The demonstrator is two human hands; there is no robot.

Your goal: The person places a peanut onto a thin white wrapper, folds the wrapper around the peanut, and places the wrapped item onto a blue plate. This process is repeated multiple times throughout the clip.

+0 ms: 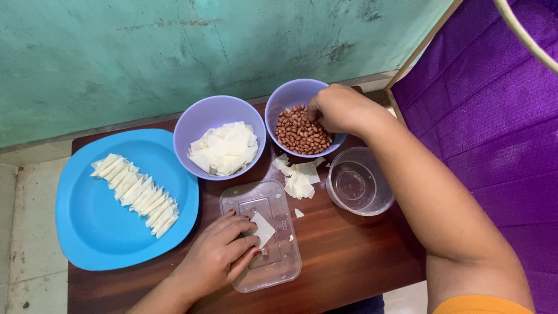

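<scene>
I see the blue plate (87, 232) lying well out beyond my left hand (224, 253), round and flat, with a row of folded white wrappers (136, 193) on it; the row's long axis runs diagonally from the plate's far edge down toward that hand. Above the left hand stands a lilac bowl (197, 119) heaped with flat white wrapper squares (225, 148). Beside it is a second lilac bowl (288, 96) of brown peanuts (299, 135), and my right hand (340, 107) dips into it, fingers curled down among the nuts; I cannot tell whether it has any. Just below that wrist sits a clear round container (360, 186). Under my left hand lies a clear rectangular lid (276, 256), its long axis running away from me. The left hand rests flat, fingers loosely spread, pinning a small white wrapper square (263, 228) that points one corner toward the peanuts. Loose wrapper scraps (299, 177) lie between the hands.
</scene>
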